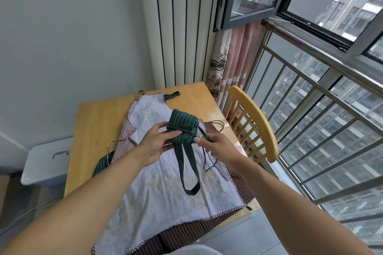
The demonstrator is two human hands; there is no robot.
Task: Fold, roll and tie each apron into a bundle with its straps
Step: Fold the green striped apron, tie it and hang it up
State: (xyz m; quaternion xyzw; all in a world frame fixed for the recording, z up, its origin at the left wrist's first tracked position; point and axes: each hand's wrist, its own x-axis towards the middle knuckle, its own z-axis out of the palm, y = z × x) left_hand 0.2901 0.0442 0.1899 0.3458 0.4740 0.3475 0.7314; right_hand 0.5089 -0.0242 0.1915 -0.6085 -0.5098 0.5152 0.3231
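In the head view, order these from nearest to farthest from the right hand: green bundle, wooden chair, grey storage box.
1. green bundle: beside the right hand, to its left.
2. wooden chair: right of the table.
3. grey storage box: far left, beyond the table.

Corner by the window
A wooden surface (97, 122) stands beside a wooden chair (258, 122), a grey lidded storage bin (44, 163), a white radiator (178, 27) and a pink curtain (234, 68).

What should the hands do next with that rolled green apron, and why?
Probably pull the thin strap snug with the right hand. It already circles the green roll, which the left hand steadies, yet no knot shows and the wide loop hangs loose.
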